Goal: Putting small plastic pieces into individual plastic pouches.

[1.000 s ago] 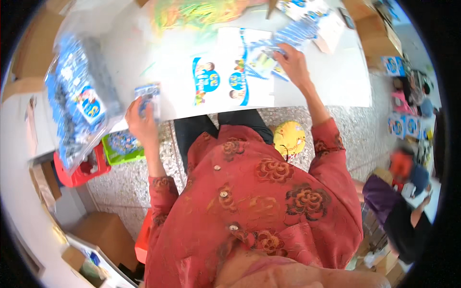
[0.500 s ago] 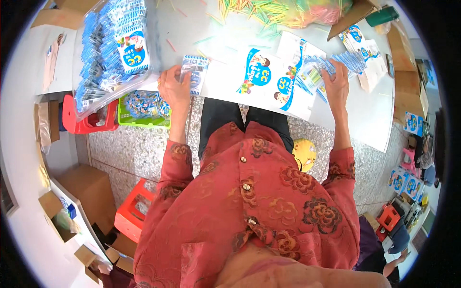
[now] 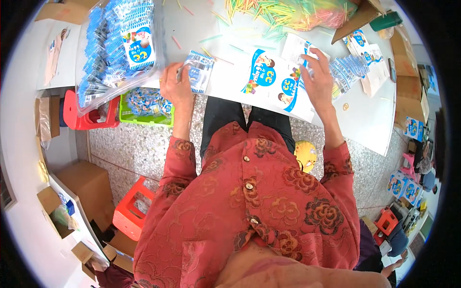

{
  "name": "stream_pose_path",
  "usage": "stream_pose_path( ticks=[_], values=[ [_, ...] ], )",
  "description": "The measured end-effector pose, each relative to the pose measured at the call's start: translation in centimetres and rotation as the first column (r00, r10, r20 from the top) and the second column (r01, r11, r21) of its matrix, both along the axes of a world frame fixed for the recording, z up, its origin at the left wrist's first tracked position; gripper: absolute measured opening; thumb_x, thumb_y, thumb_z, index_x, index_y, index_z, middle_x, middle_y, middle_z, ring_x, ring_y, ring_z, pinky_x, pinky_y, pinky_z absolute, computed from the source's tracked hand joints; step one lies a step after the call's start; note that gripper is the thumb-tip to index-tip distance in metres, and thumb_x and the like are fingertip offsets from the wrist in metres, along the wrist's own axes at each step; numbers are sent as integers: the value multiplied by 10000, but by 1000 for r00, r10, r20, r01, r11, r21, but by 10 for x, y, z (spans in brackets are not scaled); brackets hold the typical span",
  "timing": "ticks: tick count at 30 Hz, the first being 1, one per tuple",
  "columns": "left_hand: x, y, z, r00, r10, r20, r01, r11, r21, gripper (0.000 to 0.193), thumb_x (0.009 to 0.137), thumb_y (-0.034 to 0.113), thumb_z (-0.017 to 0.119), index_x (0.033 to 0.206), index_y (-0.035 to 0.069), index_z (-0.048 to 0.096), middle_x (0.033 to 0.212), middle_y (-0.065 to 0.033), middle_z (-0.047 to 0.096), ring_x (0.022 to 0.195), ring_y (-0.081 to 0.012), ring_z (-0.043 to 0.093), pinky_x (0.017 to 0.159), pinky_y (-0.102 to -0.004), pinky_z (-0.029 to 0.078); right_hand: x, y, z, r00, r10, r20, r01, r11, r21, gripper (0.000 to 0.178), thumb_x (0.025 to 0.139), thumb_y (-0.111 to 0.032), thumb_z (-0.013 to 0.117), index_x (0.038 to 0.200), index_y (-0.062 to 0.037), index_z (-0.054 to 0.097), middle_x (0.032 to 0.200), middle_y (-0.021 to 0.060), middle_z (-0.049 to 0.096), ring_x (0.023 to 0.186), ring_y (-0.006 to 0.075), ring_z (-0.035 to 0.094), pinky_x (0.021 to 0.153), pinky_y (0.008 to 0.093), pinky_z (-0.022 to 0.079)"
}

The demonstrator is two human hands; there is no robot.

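Note:
At the table's near edge, my left hand [image 3: 176, 86] is closed on a small clear packet with blue printed edges [image 3: 199, 73], which sticks out to the right of the fingers. Whether more packets lie under it I cannot tell. My right hand [image 3: 316, 79] hovers with bent, parted fingers near printed white-and-blue cards [image 3: 289, 86], and nothing shows in it. Right beside that hand lies a fanned row of similar blue-edged packets [image 3: 349, 71]. Another printed card [image 3: 260, 71] lies flat between the hands.
A clear plastic tub [image 3: 158, 55] heaped with blue packets stands at the left. Pink, green and yellow sticks [image 3: 269, 14] are strewn at the back. A rubber band [image 3: 345, 106] lies at the right. Below are a green basket [image 3: 144, 119] and a red stool [image 3: 130, 209].
My right hand has moved left, off the fanned packets, and its fingers have opened. The rubber band now shows on the table. My left hand still holds its packet, slightly tilted.

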State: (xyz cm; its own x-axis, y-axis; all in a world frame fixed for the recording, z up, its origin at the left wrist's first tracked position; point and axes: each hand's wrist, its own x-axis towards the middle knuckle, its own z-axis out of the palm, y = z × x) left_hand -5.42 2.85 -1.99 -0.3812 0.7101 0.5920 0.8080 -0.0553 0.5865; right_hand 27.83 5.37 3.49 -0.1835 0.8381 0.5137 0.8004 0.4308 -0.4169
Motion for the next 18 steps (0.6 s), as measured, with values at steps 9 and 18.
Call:
stream_pose_path(
  ticks=[9,18],
  values=[
    [4,0,18,949,-148,279,120,986,115,80,739,11,687,807,24,647,806,-69,651,698,-168,604,644,-270,475,-66,5,-2,953,260,-157,-280,952,-121,224,788,-46,627,1010,-71,605,1133,84,551,970,265,585,806,332,473],
    [28,-14,38,538,-333,774,322,930,177,72,857,25,599,902,-20,565,805,-73,644,729,-88,591,682,-202,460,-124,26,15,816,364,-450,-485,854,-188,247,792,-158,665,993,-30,601,938,62,634,840,187,599,751,286,478]
  ],
)
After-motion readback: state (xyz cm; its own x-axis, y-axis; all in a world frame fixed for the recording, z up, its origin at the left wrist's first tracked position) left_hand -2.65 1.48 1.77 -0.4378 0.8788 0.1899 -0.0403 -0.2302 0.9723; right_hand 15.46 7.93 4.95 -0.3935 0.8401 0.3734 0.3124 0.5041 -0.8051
